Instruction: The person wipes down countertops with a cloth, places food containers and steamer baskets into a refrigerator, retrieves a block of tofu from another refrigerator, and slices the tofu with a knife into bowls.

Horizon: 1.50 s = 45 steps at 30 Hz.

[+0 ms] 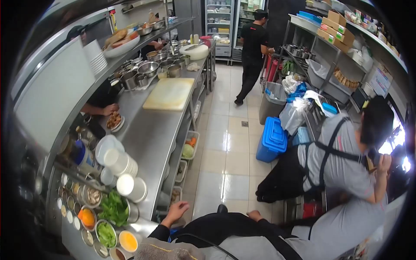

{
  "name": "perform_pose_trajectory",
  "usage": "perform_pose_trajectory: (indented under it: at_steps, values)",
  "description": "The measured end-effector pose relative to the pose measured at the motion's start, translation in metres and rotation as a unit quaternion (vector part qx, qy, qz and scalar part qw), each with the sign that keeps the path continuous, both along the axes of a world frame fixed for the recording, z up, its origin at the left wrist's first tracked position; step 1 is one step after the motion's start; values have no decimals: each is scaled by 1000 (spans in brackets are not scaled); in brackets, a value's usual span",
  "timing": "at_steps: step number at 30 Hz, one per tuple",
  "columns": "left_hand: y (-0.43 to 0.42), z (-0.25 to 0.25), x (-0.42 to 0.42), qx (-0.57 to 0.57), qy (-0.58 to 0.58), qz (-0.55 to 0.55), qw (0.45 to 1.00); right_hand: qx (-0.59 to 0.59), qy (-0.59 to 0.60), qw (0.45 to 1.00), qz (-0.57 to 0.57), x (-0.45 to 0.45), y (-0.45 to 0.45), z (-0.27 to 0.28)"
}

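My left hand (177,211) hangs in the air beside the near edge of the steel counter (158,143), fingers loosely spread with nothing in them. Close to it on the counter are a metal pot of leafy greens (115,208), a stack of white tubs (132,187) and a container of orange-yellow liquid (128,241). Low at my right side is my right hand (255,215), mostly covered by my dark sleeve and body; its fingers are too small and hidden to read. No object shows in it.
A cutting board (169,93) lies farther along the counter, near pots and bowls. Across the tiled aisle (225,143) stand a blue cooler box (272,139) and a grey bin (272,102). One person bends close on my right; another walks near the fridges (219,26).
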<state>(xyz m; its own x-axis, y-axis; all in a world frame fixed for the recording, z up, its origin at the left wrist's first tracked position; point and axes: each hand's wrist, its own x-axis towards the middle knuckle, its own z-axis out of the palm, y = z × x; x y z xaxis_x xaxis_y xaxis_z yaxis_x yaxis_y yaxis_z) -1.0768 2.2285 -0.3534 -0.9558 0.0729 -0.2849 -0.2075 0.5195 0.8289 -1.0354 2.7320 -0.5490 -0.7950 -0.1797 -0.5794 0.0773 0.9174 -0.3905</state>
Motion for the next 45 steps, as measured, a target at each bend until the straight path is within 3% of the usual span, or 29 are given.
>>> perform_pose_trajectory:
  at_steps: [1, 3, 4, 6, 7, 9, 12, 13, 15, 17, 18, 19, 20, 22, 24, 27, 29, 30, 31, 32, 33, 34, 35, 36, 37, 38, 40, 41, 45]
  values:
    - [-10, -27, -8, -6, 12, 21, 1000, -54, 63, 997, -9, -55, 3, 9]
    - [-22, -52, -17, -11, -25, 81, 996, -35, 113, 990, 77, -171, 8, 10]
    - [-23, -59, -16, -9, -75, 119, 990, -107, 183, 977, 35, -220, 0, 52]
    - [-44, -116, -19, 100, -150, 159, 971, -206, 192, 954, -100, -323, -19, 94]
    - [-47, -132, -27, 87, -194, 162, 963, -245, 186, 939, -154, -375, -27, 116]
    - [-30, -126, -71, 4, -266, 144, 953, -312, 157, 914, -206, -456, -32, 145]
    - [-11, -138, -167, -64, -284, 77, 954, -343, 189, 881, -266, -531, -21, 151]
    - [-6, -141, -208, -79, -275, 47, 957, -294, 144, 911, -250, -540, -4, 162]
    - [3, -140, -301, -98, -245, -9, 965, -188, 153, 935, -259, -542, 36, 102]
    - [12, -140, -413, -99, -198, -55, 974, -9, 83, 996, -7, -525, 85, 70]
    - [19, -136, -472, -94, -176, -74, 977, -19, 42, 999, 1, -504, 113, 27]
    - [26, -130, -532, -84, -158, -88, 980, 54, 96, 986, 126, -489, 120, 59]
    - [38, -122, -592, -59, -147, -91, 983, 123, 7, 984, 126, -475, 126, 60]
    - [73, -88, -714, 34, -150, -55, 987, 48, 21, 999, 16, -437, 143, 29]
    - [118, -47, -818, 142, -126, 20, 982, -46, -101, 985, -131, -427, 151, -11]
    - [155, -35, -953, 140, -64, 0, 988, -141, -217, 927, -271, -443, 161, -97]
    - [170, -33, -1006, 139, -36, 11, 990, -31, -151, 986, -66, -499, 167, -99]
    - [177, -37, -1027, 138, -69, 10, 988, 29, -108, 993, 45, -547, 179, -97]
    - [174, -47, -1039, 136, -100, 12, 986, -50, -215, 953, -206, -604, 186, -75]
    - [163, -60, -1040, 130, -131, 20, 983, -52, -187, 958, -209, -665, 196, -48]
    - [155, -81, -1035, 53, -123, -16, 991, -53, -158, 963, -212, -724, 208, -27]
    - [153, -102, -1033, -22, -111, -52, 992, 20, 17, 999, 29, -801, 229, -4]
    - [159, -102, -1017, 91, -208, 38, 973, -43, 25, 994, -96, -867, 241, -5]
    - [163, -100, -1007, 94, -244, 62, 963, -65, -36, 980, -186, -936, 254, -10]
    - [166, -100, -1000, 69, -263, 71, 960, 54, 40, 998, -15, -1006, 268, 9]
    - [169, -101, -997, 44, -278, 75, 957, 53, 167, 983, 48, -1068, 284, 12]
    - [179, -109, -1010, 8, -304, 79, 949, -81, 134, 973, -169, -1194, 293, 54]
    - [184, -114, -1025, -1, -312, 85, 946, -141, 113, 937, -298, -1252, 296, 60]
    - [203, -140, -1117, -31, -313, 69, 947, -274, 114, 859, -417, -1408, 277, 112]
